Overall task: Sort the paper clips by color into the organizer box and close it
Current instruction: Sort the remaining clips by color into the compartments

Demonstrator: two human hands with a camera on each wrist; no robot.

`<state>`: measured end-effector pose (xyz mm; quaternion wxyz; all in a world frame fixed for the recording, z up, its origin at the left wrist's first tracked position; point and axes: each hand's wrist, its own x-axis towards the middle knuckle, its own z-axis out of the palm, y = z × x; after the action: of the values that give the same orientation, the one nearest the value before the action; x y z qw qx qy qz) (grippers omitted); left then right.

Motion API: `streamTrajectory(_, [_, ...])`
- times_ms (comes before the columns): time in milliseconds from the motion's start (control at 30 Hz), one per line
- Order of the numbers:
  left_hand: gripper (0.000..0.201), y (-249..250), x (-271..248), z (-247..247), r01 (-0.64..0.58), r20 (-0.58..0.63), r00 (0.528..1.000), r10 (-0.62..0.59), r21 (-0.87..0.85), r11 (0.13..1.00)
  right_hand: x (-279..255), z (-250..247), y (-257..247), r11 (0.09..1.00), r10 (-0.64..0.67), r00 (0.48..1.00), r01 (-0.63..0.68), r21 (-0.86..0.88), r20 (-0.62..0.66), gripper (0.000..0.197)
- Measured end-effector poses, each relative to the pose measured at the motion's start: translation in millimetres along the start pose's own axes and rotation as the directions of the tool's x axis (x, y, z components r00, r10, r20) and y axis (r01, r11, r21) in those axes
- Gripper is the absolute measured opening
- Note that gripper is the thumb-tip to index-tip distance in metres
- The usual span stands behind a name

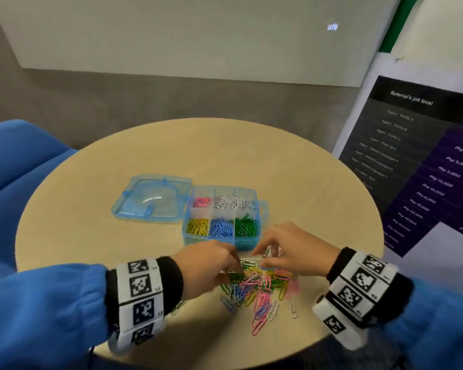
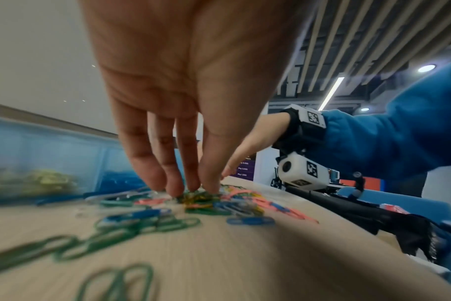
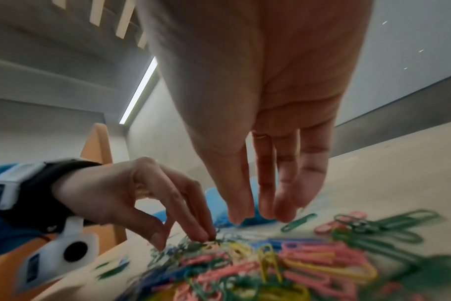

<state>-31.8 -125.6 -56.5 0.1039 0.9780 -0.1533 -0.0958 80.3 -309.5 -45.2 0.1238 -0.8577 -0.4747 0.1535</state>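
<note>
A blue organizer box [image 1: 246, 244] stands open on the round table [image 1: 145, 156], its lid [image 1: 155, 198] lying flat to the left. Its compartments hold pink, white, yellow, blue and green clips. A mixed pile of paper clips [image 1: 259, 287] lies in front of it. My left hand [image 1: 235, 271] reaches down into the pile's far left side, thumb and fingertips [image 2: 191, 188] closing on clips there. My right hand [image 1: 259, 256] hangs over the pile's far edge with fingers [image 3: 283, 213] relaxed, tips just above a green clip [image 3: 299, 222].
A lone white clip [image 1: 176, 233] lies left of the box. A blue chair [image 1: 16, 161] is at the left, and a dark printed board [image 1: 412, 161] leans at the right. The table's near edge runs close under my wrists.
</note>
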Motion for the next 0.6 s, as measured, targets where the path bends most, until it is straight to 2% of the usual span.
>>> streamTrajectory(100, [0.025, -3, -9, 8, -0.009, -0.007, 1.000, 0.009, 0.012, 1.000, 5, 10, -3, 0.998, -0.019, 0.999, 0.021, -0.067, 0.031, 0.024])
streamTrajectory(233, [0.015, -14, -18, 8, 0.033, -0.020, 0.999, -0.033, -0.027, 0.999, 7, 15, -6, 0.996, -0.019, 0.998, 0.024, -0.086, 0.056, 0.014])
streamTrajectory(400, [0.016, -19, -17, 3, 0.079, -0.015, 0.997, -0.081, -0.072, 0.994, 9, 16, -8, 0.998, 0.011, 0.997, -0.007, -0.062, 0.071, 0.018])
streamTrajectory(500, [0.018, -24, -14, 1, 0.106, -0.003, 0.994, -0.107, -0.092, 0.990, 9, 16, -7, 0.996, 0.006, 0.997, 0.001, -0.092, 0.078, 0.012])
streamTrajectory(600, [0.012, -30, -17, 0, 0.113, -0.045, 0.992, -0.120, -0.125, 0.986, 7, 16, -4, 0.997, -0.007, 0.998, 0.012, -0.079, 0.063, 0.008])
